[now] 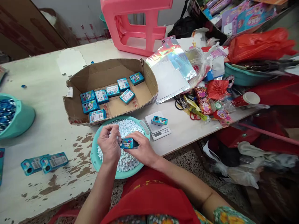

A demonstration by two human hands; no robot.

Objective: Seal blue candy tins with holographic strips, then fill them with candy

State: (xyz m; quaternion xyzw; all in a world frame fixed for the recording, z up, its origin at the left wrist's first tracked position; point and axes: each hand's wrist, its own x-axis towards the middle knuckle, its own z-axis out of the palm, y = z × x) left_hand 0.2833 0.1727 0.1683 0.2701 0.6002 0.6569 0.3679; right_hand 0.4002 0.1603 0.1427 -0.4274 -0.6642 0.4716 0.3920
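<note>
My right hand [141, 148] grips a small blue candy box [127, 143] lying sideways, its printed face up. At the box's left end is my left hand [110, 143], fingers curled round several pale candies that partly show at the fingertips. Both hands are above a turquoise basin [94, 150] filled with small white and pale blue candies [128, 160]. Just right of the basin, another blue box [159, 120] with a round dark hole in its end lies on a small white digital scale [161, 133].
Behind the basin stands a low cardboard box [105, 70] holding several blue boxes. Two more boxes [53, 161] lie at the left, near a turquoise tub [25, 119] of blue caps. Scissors [194, 116], wrappers and bags crowd the right; a pink stool [137, 28] is at the back.
</note>
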